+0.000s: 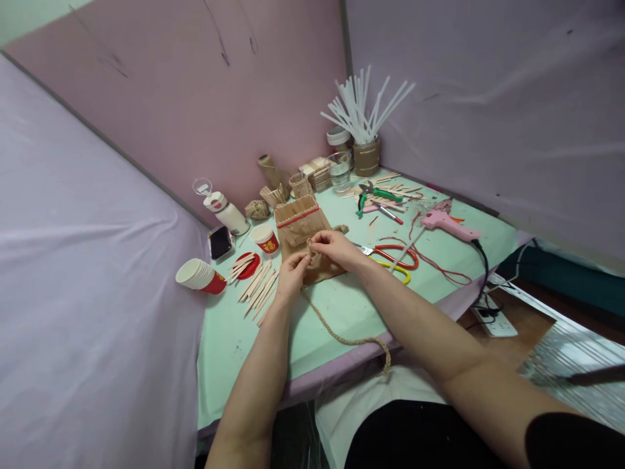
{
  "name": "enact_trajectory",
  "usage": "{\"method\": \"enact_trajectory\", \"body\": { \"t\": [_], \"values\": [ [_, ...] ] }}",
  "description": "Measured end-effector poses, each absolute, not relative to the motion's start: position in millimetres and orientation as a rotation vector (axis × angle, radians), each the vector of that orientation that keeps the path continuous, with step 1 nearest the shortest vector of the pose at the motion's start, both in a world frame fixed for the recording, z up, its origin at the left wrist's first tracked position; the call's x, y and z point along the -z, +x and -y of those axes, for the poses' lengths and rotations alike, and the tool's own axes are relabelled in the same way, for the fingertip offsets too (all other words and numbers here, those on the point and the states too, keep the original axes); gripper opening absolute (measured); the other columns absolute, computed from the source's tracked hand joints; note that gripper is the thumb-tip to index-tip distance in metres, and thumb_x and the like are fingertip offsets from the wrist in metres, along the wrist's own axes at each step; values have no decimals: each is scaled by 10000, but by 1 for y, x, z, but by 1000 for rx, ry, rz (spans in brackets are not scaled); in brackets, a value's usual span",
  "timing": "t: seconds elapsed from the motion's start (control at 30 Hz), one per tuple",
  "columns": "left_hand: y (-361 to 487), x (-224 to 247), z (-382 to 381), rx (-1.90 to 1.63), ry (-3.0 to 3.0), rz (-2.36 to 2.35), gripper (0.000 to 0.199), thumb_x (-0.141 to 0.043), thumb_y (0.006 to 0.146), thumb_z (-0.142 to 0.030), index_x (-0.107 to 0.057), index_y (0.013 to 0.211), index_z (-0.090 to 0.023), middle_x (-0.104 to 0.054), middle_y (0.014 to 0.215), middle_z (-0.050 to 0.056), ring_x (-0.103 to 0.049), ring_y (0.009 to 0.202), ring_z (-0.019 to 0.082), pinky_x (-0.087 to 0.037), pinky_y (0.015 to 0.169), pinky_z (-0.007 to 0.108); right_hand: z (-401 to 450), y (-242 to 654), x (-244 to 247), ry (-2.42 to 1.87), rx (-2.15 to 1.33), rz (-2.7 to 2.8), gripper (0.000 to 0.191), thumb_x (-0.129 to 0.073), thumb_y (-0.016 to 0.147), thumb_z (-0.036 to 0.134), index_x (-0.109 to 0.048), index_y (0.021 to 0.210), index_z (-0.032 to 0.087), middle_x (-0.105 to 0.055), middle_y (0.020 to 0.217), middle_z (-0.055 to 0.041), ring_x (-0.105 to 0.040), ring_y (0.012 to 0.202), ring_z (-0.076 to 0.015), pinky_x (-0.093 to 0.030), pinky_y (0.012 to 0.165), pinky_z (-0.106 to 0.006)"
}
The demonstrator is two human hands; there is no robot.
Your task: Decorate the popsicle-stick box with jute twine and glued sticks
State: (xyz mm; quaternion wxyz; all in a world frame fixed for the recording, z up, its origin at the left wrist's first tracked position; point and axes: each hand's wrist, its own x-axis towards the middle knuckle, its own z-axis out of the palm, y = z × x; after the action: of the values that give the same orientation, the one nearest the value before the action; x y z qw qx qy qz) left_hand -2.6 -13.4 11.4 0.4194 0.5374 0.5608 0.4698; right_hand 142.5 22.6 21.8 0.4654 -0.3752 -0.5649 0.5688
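Both my hands meet over a brown craft piece (297,221) with a red-trimmed upper edge, which lies on the table. My left hand (293,272) pinches the twisted jute rope near its end. Fingers of my right hand (333,247) close on a small loop of the same rope, just above the left fingertips. From my hands the rope (336,337) runs down across the table and hangs over the front edge. Red-handled scissors (403,254) lie right of my right hand.
Paper cups (198,277), wooden sticks (258,286), a phone (221,243) and a white bottle (229,215) stand or lie left. Right are green pliers (385,194) and a pink glue gun (449,223). A glass of water (340,174) stands behind.
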Motion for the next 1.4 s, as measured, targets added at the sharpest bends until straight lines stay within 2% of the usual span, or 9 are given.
{"method": "enact_trajectory", "body": {
  "t": [0.4, 0.63, 0.77, 0.87, 1.0, 1.1, 1.23, 1.3, 1.4],
  "values": [
    [-5, -3, 13, -1182, 1432, -1390, 247, -625, 712, -397, -637, 744, -152, -593, 665, 0, -529, 609, 115, -411, 587, 227, -24, 138, -19, -992, -1252, 1553, 262, -561, 722, 427, -529, 654, 175, -528, 602, 34, -425, 550, -94, -314, 526, -226],
    [2, -12, 19, -1155, 1612, -1331, 204, -628, 720, -341, -583, 652, -154, -527, 582, -29, -459, 563, 92, -367, 568, 214, -27, 125, -2, -1143, -991, 1385, 242, -554, 727, 359, -450, 580, 197, -471, 556, 44, -409, 554, -107, -316, 549, -235],
    [6, -14, 20, -1151, 1593, -1312, 216, -621, 725, -366, -602, 669, -157, -540, 595, -24, -473, 582, 100, -379, 584, 222, -32, 127, 0, -1087, -1076, 1351, 209, -532, 731, 339, -452, 599, 198, -455, 557, 45, -410, 546, -108, -342, 558, -239],
    [3, -12, 16, -1208, 1570, -1354, 227, -610, 732, -381, -625, 704, -156, -563, 637, -12, -495, 621, 108, -394, 621, 228, -34, 133, -4, -966, -1121, 1391, 65, -489, 728, 238, -520, 761, 191, -526, 667, 28, -476, 594, -115, -401, 616, -250],
    [-6, -5, 10, -1236, 1503, -1450, 245, -608, 729, -398, -633, 772, -159, -563, 654, -9, -507, 617, 116, -404, 610, 232, -31, 138, -10, -853, -810, 1619, 378, -414, 661, 57, -574, 978, 189, -576, 972, -48, -532, 898, -165, -410, 848, -323],
    [-8, -3, 10, -1236, 1543, -1482, 236, -594, 743, -386, -633, 793, -160, -574, 672, -3, -503, 614, 116, -399, 594, 228, -28, 139, -11, -828, -570, 1803, 378, -440, 693, 42, -614, 991, 197, -542, 1062, -75, -474, 1042, -208, -350, 948, -378],
    [-6, -5, 10, -1207, 1629, -1524, 201, -569, 763, -344, -627, 770, -151, -569, 658, -1, -487, 611, 113, -381, 588, 225, -25, 140, -10, -852, -425, 1898, 425, -496, 744, 63, -594, 1126, 222, -468, 1177, -87, -421, 1089, -228, -338, 969, -398],
    [-7, -5, 10, -1203, 1649, -1542, 196, -565, 764, -331, -629, 773, -147, -584, 674, 5, -493, 619, 115, -382, 594, 228, -26, 140, -9, -860, -385, 1927, 395, -517, 765, 85, -604, 1123, 226, -450, 1203, -88, -409, 1083, -230, -349, 957, -397],
    [-7, -5, 9, -1216, 1663, -1541, 204, -565, 765, -324, -644, 813, -143, -627, 742, 23, -526, 666, 126, -400, 631, 236, -28, 141, -9, -865, -326, 1979, 172, -543, 806, 162, -676, 906, 205, -500, 1145, -85, -395, 1063, -237, -354, 944, -396]
  ]
}}
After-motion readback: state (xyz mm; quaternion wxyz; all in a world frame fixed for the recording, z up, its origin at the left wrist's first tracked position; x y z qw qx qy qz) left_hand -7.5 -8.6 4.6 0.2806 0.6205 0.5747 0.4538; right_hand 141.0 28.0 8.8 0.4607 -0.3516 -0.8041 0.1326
